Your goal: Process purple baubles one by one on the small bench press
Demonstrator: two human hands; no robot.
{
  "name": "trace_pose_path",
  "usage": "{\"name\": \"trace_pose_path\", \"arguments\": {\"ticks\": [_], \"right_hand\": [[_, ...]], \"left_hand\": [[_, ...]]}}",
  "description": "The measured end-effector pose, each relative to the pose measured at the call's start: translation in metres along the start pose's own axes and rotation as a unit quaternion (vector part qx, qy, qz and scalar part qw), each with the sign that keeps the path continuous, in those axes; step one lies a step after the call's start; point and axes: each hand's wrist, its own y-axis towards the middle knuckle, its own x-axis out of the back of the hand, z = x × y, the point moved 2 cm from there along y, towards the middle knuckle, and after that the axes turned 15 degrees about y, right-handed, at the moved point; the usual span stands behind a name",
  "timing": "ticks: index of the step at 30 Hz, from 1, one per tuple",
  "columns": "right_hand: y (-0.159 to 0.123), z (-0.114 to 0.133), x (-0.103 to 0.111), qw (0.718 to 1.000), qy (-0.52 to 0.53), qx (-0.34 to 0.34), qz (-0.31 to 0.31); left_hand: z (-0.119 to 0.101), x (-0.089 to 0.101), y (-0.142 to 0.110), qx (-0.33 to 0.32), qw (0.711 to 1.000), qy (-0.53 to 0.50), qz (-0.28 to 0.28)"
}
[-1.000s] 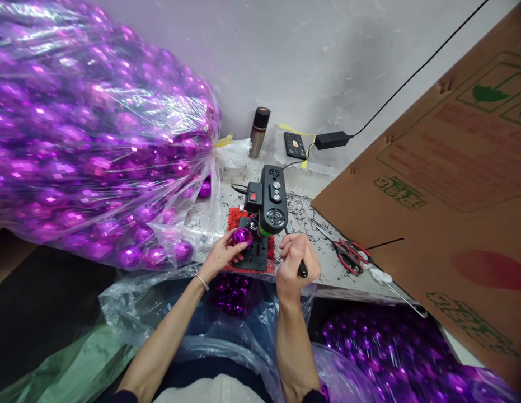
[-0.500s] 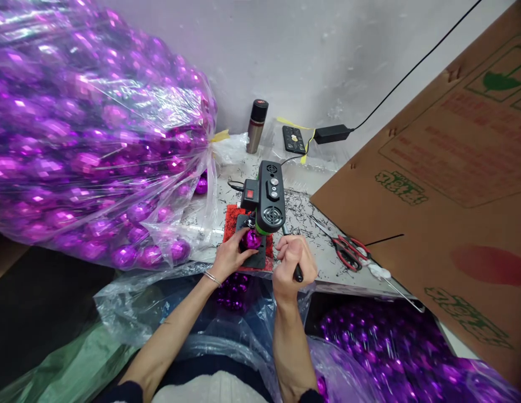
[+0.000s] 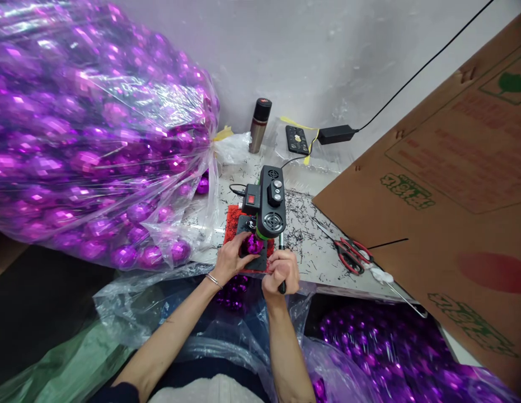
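Observation:
A shiny purple faceted ball (image 3: 254, 244) sits under the head of a small black bench drill press (image 3: 272, 201). Thumb and fingers of my left hand (image 3: 234, 256) grip the ball from its left side, over the black base plate (image 3: 257, 263). My right hand (image 3: 282, 272) is wrapped round the black-gripped lever (image 3: 281, 240) on the press's right side. A red mat (image 3: 231, 223) lies beneath the base, strewn with dark shavings. The drill tip and its contact with the ball are hidden by the head.
A big clear bag of purple balls (image 3: 96, 129) fills the left. Behind stand a flask (image 3: 260, 126), a phone (image 3: 297, 140) and a power adapter (image 3: 338, 134). Red-handled scissors (image 3: 351, 254) lie right, by a large cardboard box (image 3: 449, 184). More purple balls (image 3: 378, 347) lie below.
My right hand and the lever have swung left, closer to the press. My left hand keeps its hold on the ball. The view has shifted slightly.

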Motion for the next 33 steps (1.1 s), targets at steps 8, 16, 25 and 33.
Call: {"name": "trace_pose_path", "arguments": {"ticks": [8,16,25,33], "right_hand": [[-0.015,-0.011,-0.002,0.999,0.004,0.014,-0.031],[-0.020,-0.018,0.000,0.999,-0.001,0.034,-0.016],[-0.020,-0.019,0.001,0.999,-0.008,0.031,0.019],[0.007,-0.001,0.006,0.998,0.004,-0.052,0.027]], "left_hand": [[0.000,-0.001,-0.001,-0.035,0.998,0.026,-0.034],[-0.001,-0.001,0.000,-0.034,0.999,0.022,-0.030],[0.000,-0.002,0.001,-0.012,1.000,0.002,-0.012],[-0.004,-0.002,0.000,-0.020,1.000,-0.014,-0.007]]}}
